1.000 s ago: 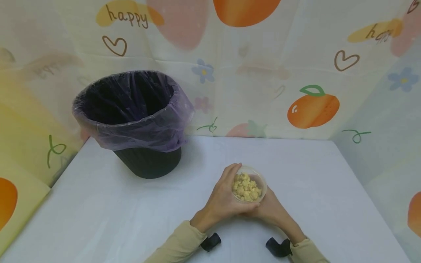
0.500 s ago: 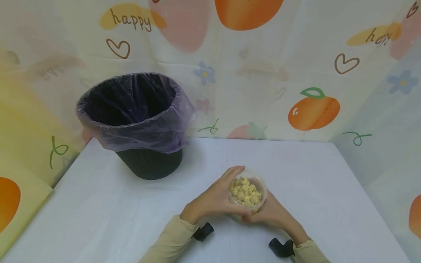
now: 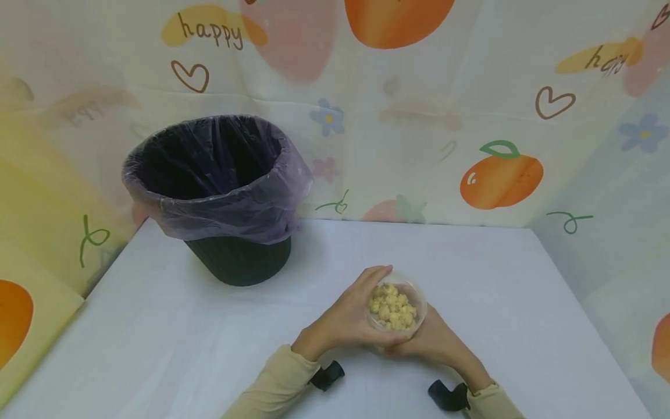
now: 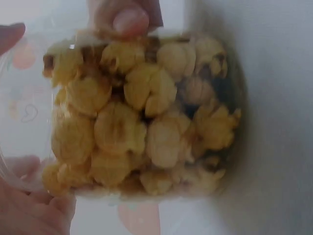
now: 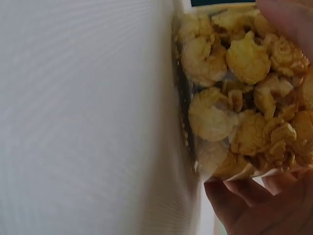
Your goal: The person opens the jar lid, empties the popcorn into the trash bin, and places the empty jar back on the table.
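Observation:
A clear plastic jar [image 3: 414, 294], open at the top, is partly filled with pale yellow popcorn [image 3: 391, 308]. In the head view my left hand [image 3: 346, 317] grips its left side close to the rim, thumb at the front and fingers at the far side. From the right, my right hand [image 3: 433, 338] holds the jar lower down, its fingers partly hidden. Both wrist views show popcorn pieces [image 4: 146, 117] through the clear wall. The base sits on or very close to the white tabletop; I cannot tell which. No lid shows.
A black bin [image 3: 238, 262], lined with a purple plastic bag [image 3: 230, 212], stands at the back left of the white table [image 3: 199, 349]. A fruit-print cloth [image 3: 408, 134] hangs behind and at the sides. Black wrist devices [image 3: 327, 376] stick out beneath the sleeves.
Both hands and the jar have come slightly down and toward me since a second ago. Over the last half second they stay almost still. The head view has shifted a little.

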Demonstrator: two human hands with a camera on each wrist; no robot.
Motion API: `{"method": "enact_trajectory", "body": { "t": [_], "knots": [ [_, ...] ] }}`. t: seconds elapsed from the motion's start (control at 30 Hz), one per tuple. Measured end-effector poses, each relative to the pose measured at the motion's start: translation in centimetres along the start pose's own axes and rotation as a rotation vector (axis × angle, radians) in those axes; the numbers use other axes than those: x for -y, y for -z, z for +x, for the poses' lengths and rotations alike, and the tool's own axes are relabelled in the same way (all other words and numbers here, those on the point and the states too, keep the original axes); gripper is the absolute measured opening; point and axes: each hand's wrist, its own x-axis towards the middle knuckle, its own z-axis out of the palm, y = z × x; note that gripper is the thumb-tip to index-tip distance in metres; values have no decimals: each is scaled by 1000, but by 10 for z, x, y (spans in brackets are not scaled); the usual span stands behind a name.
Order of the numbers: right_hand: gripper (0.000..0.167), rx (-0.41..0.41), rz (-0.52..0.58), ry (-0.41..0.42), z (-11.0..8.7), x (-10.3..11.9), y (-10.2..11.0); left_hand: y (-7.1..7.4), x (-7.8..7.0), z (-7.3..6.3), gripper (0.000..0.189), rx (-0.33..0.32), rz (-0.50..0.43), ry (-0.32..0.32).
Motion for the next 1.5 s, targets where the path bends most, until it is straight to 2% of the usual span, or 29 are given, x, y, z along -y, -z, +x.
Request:
{"method": "enact_trajectory", "body": {
  "t": [0.27,0.4,0.5,0.73,0.8,0.9,1.0,1.13,1.4,1.5],
  "knots": [
    [107,-74,-62,-5,2,0,-3,-13,-7,2,109,-142,7,47],
    [107,-82,-87,0,3,-3,-3,-15,-11,2,110,-165,23,66],
    [106,-69,-86,19,3,-4,-1,-11,-12,1,111,-121,38,78],
    [106,0,-70,37,0,-3,2,7,-8,0,120,70,4,107],
    [107,26,-51,43,0,-3,2,10,-6,0,120,98,-6,92],
    [108,46,-42,50,0,-3,1,11,-3,-1,117,101,-6,51],
    [106,39,-46,47,0,-3,0,8,-2,0,113,63,-5,9],
    [105,1,-77,31,0,-3,0,-1,-1,0,108,-24,3,-18],
    [95,-92,-125,45,4,-1,-3,-23,-8,3,107,-264,60,36],
    [95,-109,-147,52,4,-2,-4,-27,-13,3,108,-305,85,71]
  ]
}}
